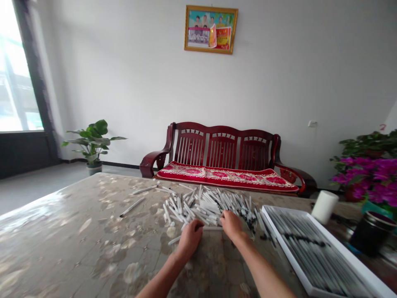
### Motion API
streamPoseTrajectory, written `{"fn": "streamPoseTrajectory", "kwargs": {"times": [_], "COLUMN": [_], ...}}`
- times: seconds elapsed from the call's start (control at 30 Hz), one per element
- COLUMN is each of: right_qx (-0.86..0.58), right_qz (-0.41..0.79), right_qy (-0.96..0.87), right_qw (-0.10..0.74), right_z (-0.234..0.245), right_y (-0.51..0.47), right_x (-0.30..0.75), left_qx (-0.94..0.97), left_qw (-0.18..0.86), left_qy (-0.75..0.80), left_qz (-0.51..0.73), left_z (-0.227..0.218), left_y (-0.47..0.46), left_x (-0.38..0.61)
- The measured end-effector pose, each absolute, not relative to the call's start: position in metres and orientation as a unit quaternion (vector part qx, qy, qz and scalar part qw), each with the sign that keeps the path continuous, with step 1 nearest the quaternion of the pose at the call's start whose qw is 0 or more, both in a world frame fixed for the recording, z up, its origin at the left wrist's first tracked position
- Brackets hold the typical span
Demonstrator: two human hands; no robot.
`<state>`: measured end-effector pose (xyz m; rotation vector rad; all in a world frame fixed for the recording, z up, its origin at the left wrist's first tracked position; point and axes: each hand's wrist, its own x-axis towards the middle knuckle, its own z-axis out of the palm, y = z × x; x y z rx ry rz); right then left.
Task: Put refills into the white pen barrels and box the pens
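A pale, slim tube like a pen barrel (212, 228) lies level between my two hands, low over the table. My left hand (191, 235) has its fingers closed on the tube's left end. At the other end is my right hand (232, 224), fingers pinched together around it; the fingertips are partly hidden. Just beyond both hands spreads a loose heap of white tubes (208, 203), with some dark thin parts along its right side. A few single tubes lie apart to the left, one of them a white tube with a dark tip (132, 207).
A white tray (289, 253) full of long grey tubes with black parts stands at the right. Beyond it are a white roll (325, 207), a black cup (372, 234) and purple flowers (369, 176). Past the patterned table (102, 244) stands a red wooden bench (221, 145).
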<state>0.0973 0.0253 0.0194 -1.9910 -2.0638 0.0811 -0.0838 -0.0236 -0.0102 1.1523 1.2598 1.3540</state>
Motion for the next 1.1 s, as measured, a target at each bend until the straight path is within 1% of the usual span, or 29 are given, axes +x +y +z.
{"fn": "streamPoseTrajectory", "kwargs": {"times": [0.07,0.13,0.2,0.3,0.4,0.47,0.57,0.67,0.8,0.9,1.1], "right_qx": [-0.691,-0.692,-0.679,-0.622,-0.579,-0.593,-0.642,-0.647,-0.597,-0.569,-0.594], "right_qz": [0.022,0.015,0.015,0.035,0.05,0.032,-0.018,-0.032,-0.02,-0.005,-0.031], "right_qy": [-0.709,-0.707,-0.714,-0.753,-0.782,-0.771,-0.742,-0.747,-0.787,-0.811,-0.798], "right_qw": [0.139,0.146,0.169,0.21,0.227,0.23,0.191,0.15,0.157,0.135,0.095], "right_z": [0.021,0.021,0.019,0.014,0.011,0.011,0.011,0.01,0.009,0.014,0.019], "right_y": [0.02,0.012,0.003,-0.009,-0.01,-0.004,0.01,0.017,0.013,0.01,0.014], "right_x": [0.097,0.095,0.09,0.082,0.079,0.08,0.082,0.078,0.077,0.089,0.134], "left_qx": [0.451,0.421,0.373,0.303,0.273,0.247,0.211,0.208,0.232,0.237,0.211], "left_qw": [0.472,0.505,0.547,0.593,0.608,0.601,0.587,0.592,0.614,0.627,0.652], "left_qy": [0.502,0.484,0.461,0.434,0.42,0.425,0.428,0.428,0.422,0.425,0.423], "left_qz": [0.568,0.578,0.59,0.607,0.616,0.63,0.654,0.651,0.625,0.609,0.593], "left_z": [-0.01,-0.012,-0.013,-0.011,-0.007,-0.007,-0.009,-0.011,-0.012,-0.011,-0.006], "left_y": [-0.025,-0.025,-0.025,-0.025,-0.025,-0.025,-0.024,-0.023,-0.022,-0.022,-0.02], "left_x": [-0.08,-0.073,-0.066,-0.064,-0.068,-0.071,-0.071,-0.07,-0.069,-0.068,-0.071]}}
